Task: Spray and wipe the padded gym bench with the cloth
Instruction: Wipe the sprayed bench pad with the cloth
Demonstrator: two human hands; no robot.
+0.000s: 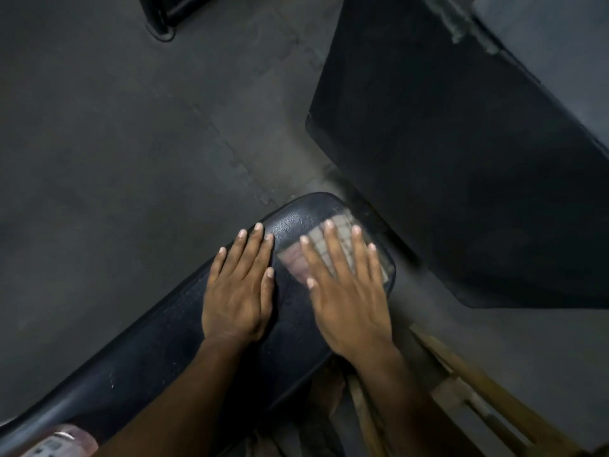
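Two hands are flat on the padded gym bench (184,344) now. My right hand (349,298) lies spread open, palm down, pressing the cloth (333,240) against the pad near its rounded far end; nothing is pinched, the checked fabric only shows past my fingertips and looks blurred. My left hand (239,291) lies open too, bare on the vinyl just beside it, empty and steadying.

The bench's long axis runs from that rounded end back toward me and down to my left, so most of the pad lies behind and left of the cloth. I judge the wiping is under way at the far end, with the long stretch toward me yet to cover. The right hand is the one on the cloth, so the next strokes should draw back along that axis, and the left hand would have to shift out of the path.

A pale container (62,440) at the lower left edge may be the spray bottle; I cannot tell
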